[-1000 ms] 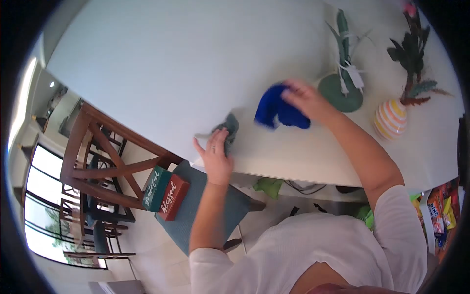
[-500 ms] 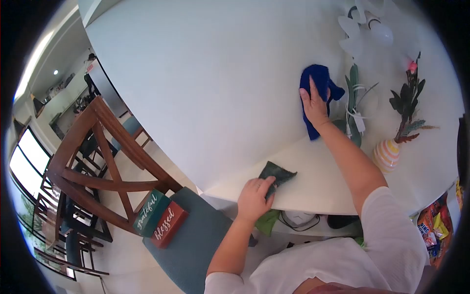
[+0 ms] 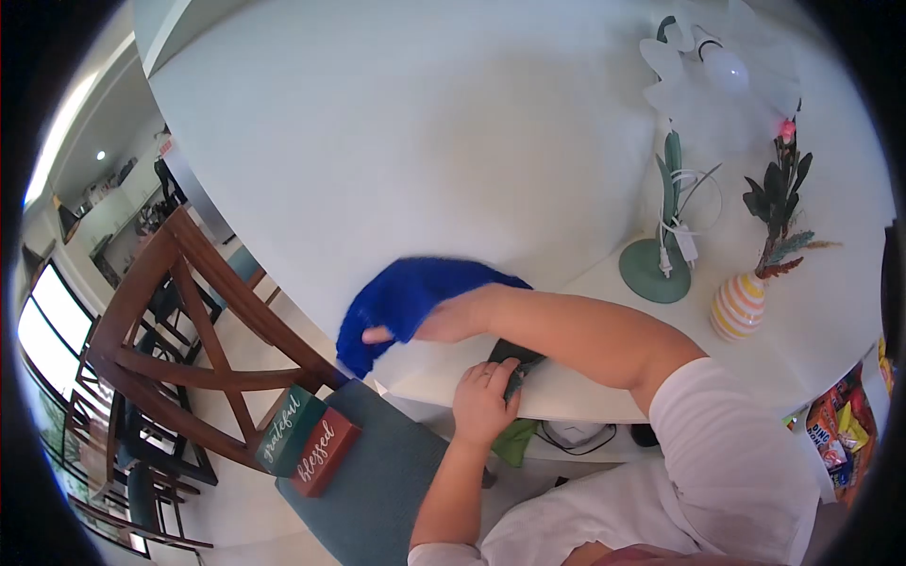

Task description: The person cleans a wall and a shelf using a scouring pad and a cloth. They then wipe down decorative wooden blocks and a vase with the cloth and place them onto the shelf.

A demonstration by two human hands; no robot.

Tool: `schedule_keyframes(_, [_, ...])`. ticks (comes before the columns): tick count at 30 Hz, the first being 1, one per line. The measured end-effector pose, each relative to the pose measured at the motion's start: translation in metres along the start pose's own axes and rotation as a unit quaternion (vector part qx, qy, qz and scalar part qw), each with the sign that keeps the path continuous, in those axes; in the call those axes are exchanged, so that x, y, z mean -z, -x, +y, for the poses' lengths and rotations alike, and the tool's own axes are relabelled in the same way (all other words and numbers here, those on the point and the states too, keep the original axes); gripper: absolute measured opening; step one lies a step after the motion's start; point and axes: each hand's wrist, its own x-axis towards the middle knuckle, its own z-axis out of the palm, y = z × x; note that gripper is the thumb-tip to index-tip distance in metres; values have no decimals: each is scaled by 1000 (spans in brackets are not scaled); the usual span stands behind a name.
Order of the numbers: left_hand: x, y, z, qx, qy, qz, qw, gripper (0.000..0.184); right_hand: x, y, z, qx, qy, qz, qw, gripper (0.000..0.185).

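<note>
A bright blue cloth [image 3: 415,288] lies spread under my right hand [image 3: 444,319], against the white panel near its lower left edge; one fingertip shows past the cloth's fold. My left hand [image 3: 484,401] is closed on a dark green cloth [image 3: 514,358] at the front edge of the white shelf [image 3: 585,391]. The right forearm crosses above and partly covers the dark green cloth.
Right of my arm stand a flower-shaped lamp with a green base [image 3: 654,271] and a striped vase [image 3: 738,307] with artificial flowers. A wooden chair [image 3: 226,380] at left bears green and red blocks [image 3: 326,451]. Snack packets [image 3: 835,434] lie lower right.
My right hand has swept the blue cloth from beside the lamp down and left to the panel's lower left edge. My left hand stays near the shelf's front edge with the dark green cloth.
</note>
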Motion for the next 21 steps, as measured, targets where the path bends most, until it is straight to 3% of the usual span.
schedule_keyframes(1, [1, 0, 0, 11, 1, -7, 1000, 45, 1, 6, 9, -70, -42, -20, 996, 48])
schedule_keyframes(2, [3, 0, 1, 22, 2, -14, 1000, 44, 3, 21, 35, -96, 8, 6, 995, 53])
schedule_keyframes(3, [4, -1, 1, 19, -1, -18, 1000, 44, 22, 45, 33, -146, 104, 118, 977, 57])
schedule_keyframes(4, [4, -3, 2, 15, -3, -20, 1000, 43, 41, 73, 31, -192, 199, 226, 934, 61])
schedule_keyframes(5, [4, -4, 3, 13, -5, -23, 1000, 42, 25, 94, 72, -180, 268, 415, 851, 63])
schedule_keyframes(6, [3, -5, 4, 13, -8, -18, 1000, 42, 21, 108, 100, -145, 249, 534, 795, 65])
schedule_keyframes(8, [2, -6, 5, 14, -10, -15, 1000, 42, -3, 134, 162, -223, 298, 630, 681, 64])
schedule_keyframes(10, [1, -6, 5, 12, -22, -10, 1000, 42, -24, 142, 181, -352, 203, 641, 651, 49])
schedule_keyframes(13, [3, -4, 7, 21, -26, -22, 999, 42, -7, 134, 149, -513, 58, 527, 675, 45])
schedule_keyframes(15, [3, -8, 7, 20, -19, -7, 1000, 39, 13, 115, 151, -419, 102, 637, 639, 31])
schedule_keyframes(17, [3, -8, 9, 9, -2, 22, 1000, 34, 41, 96, 145, -314, 214, 695, 610, 32])
schedule_keyframes(18, [3, -9, 8, 6, -1, 21, 1000, 35, 60, 92, 135, -374, 334, 560, 660, 29])
schedule_keyframes(20, [4, -9, 9, 3, 2, 21, 1000, 36, 105, 58, 80, -365, 413, 483, 680, 22])
schedule_keyframes(21, [5, -9, 10, 4, 6, 19, 1000, 36, 118, 41, 49, -317, 429, 458, 711, 23])
